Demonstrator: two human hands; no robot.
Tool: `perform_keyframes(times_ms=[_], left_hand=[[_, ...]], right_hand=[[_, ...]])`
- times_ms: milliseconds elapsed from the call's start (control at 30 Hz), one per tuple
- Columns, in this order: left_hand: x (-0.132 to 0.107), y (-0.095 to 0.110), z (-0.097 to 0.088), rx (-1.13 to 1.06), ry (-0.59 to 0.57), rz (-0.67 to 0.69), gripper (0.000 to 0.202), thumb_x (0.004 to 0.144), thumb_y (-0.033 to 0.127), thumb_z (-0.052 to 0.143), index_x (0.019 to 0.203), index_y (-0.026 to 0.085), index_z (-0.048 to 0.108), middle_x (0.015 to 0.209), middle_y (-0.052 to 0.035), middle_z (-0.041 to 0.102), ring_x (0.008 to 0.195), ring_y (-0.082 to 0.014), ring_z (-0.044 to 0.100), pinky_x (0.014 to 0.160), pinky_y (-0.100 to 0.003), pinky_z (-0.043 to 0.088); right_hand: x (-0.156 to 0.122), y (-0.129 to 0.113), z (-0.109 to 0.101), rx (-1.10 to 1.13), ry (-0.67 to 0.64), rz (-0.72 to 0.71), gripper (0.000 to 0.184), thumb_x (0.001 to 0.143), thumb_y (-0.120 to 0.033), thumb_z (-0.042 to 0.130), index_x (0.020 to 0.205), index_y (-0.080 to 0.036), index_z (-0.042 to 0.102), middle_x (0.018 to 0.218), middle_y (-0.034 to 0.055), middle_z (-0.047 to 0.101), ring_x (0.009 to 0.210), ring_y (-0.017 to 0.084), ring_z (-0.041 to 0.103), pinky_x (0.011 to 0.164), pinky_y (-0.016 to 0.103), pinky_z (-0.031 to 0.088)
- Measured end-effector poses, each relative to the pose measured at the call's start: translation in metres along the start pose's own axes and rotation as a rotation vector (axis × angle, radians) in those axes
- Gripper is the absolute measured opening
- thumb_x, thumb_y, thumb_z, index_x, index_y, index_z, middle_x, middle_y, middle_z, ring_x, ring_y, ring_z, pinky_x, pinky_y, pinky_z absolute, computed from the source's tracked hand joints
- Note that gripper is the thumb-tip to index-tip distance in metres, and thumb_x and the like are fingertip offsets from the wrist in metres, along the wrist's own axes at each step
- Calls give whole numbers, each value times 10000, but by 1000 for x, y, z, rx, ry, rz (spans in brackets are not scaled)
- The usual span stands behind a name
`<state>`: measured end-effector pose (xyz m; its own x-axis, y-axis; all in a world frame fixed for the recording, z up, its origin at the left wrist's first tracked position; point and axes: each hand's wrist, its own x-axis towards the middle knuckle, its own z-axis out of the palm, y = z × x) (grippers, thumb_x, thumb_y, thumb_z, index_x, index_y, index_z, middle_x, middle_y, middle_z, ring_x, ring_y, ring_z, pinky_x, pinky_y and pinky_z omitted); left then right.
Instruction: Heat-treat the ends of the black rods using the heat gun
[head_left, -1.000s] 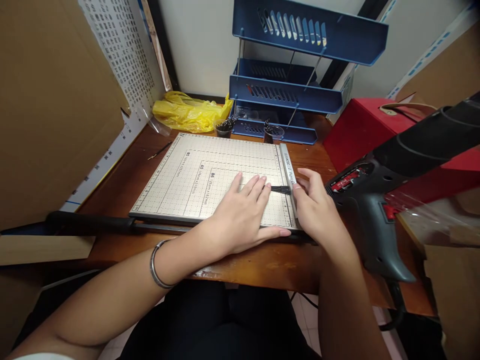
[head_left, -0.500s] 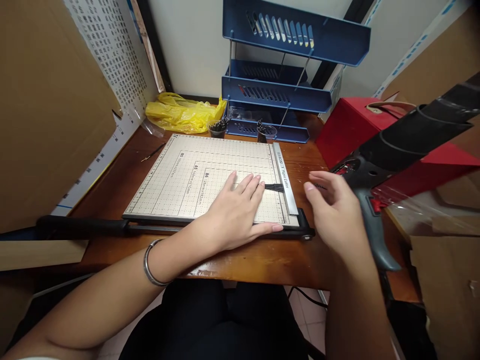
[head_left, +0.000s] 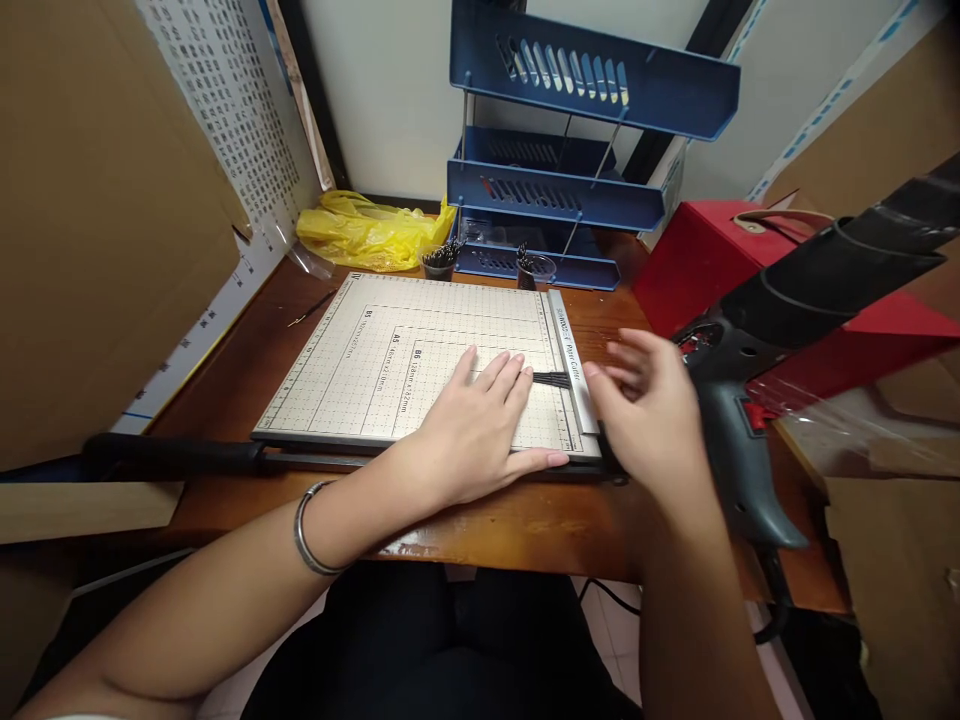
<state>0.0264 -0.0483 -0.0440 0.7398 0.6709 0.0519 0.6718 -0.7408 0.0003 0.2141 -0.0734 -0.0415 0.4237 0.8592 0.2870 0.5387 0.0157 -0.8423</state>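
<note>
A grey gridded paper cutter lies on the wooden desk. My left hand rests flat on its board, fingers stretched out, fingertips pressing a small bundle of thin black strips against the metal ruler bar. My right hand hovers just right of the ruler bar, fingers spread and slightly blurred, holding nothing. The cutter's black handle lies lowered along the front edge.
A grey-black heat gun stands at the right, close to my right hand, in front of a red box. Blue stacked trays, two small cups of black pieces and a yellow bag sit behind. Cardboard walls flank both sides.
My right hand lifted off the ruler bar, swung right toward the heat gun, then came back toward the bar. My left hand stayed flat on the strips.
</note>
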Motion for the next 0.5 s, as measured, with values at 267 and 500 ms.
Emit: perform_keyframes(times_ms=[267, 500], left_hand=[[0, 0, -1, -19, -8, -7, 1020, 988, 793, 173, 1603, -12, 296, 1677, -239, 267, 1581, -367, 245, 1284, -594, 149], [2, -2, 1, -17, -6, 0, 990, 1003, 771, 161, 1611, -2, 281, 1682, -230, 251, 1585, -356, 240, 1280, -614, 145]], right_hand=[[-13, 5, -79, -121, 528, 46, 293, 831, -338, 737, 1093, -232, 661, 1187, 189, 731, 1064, 292, 729, 987, 507, 560], [18, 55, -106, -55, 139, 457, 453, 856, -491, 684, 1240, -259, 624, 1248, 164, 709, 1081, 292, 700, 887, 450, 544]])
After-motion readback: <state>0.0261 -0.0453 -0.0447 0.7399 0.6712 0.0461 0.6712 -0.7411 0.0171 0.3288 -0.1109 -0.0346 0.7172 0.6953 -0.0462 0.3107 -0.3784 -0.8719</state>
